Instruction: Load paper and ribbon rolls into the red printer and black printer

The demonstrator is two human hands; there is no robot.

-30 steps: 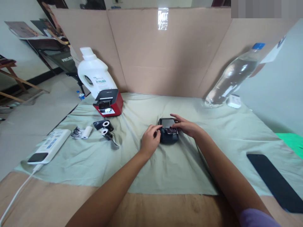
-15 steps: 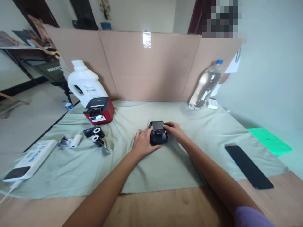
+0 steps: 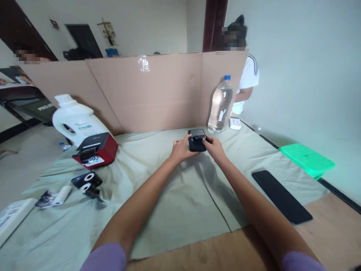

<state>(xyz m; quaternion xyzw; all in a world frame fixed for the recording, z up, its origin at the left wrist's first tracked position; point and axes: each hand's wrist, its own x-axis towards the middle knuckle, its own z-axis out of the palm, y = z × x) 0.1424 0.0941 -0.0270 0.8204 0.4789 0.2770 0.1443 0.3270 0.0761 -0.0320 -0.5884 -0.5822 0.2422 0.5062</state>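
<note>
Black handheld device, raised above the cloth-covered tabletop: left hand and right hand grasp its sides, fingers curled on it; water bottle just behind.

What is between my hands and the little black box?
Nothing visible. The left hand and the right hand both grip the little black box from either side, over the cloth.

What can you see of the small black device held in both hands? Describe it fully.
The small black device is a compact, boxy unit of dark plastic with a glossy top panel. It sits level over the pale green cloth, near the water bottle. The left hand grips its left side, the right hand its right side.
</note>
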